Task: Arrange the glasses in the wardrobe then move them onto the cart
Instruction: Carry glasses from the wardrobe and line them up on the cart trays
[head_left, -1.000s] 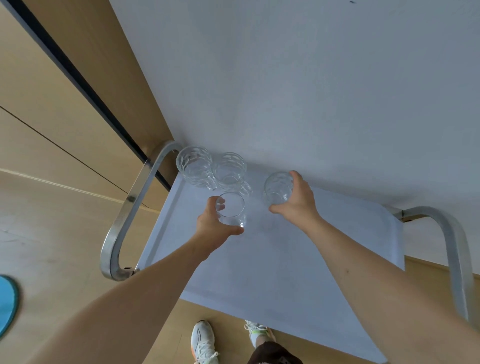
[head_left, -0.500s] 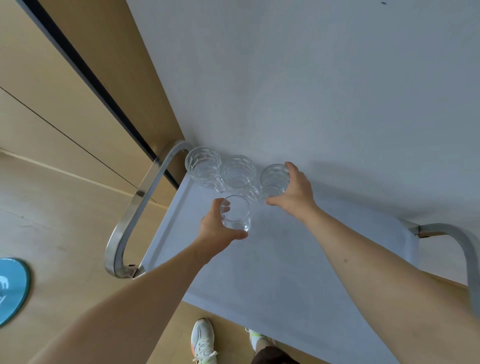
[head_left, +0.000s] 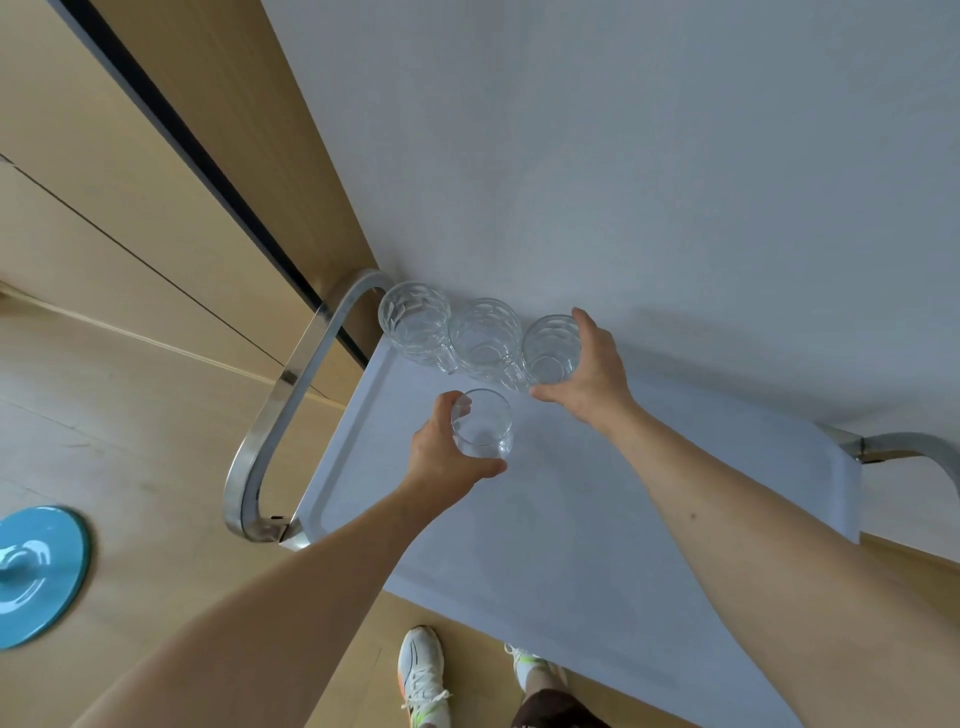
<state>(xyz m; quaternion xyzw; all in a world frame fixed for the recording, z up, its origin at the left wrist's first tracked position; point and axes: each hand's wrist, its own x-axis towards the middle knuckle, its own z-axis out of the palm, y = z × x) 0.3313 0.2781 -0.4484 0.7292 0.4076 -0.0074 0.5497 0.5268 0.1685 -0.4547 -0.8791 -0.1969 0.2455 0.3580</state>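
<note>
Our left hand (head_left: 441, 457) grips a smooth glass (head_left: 482, 423) mid-frame on the cart (head_left: 571, 545), just below the row; our right hand (head_left: 587, 374) clasps the row's right-end glass (head_left: 551, 349).

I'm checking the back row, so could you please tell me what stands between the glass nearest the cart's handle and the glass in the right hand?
In the head view, one patterned glass mug stands between the corner mug and the mug gripped by the right hand.
</note>
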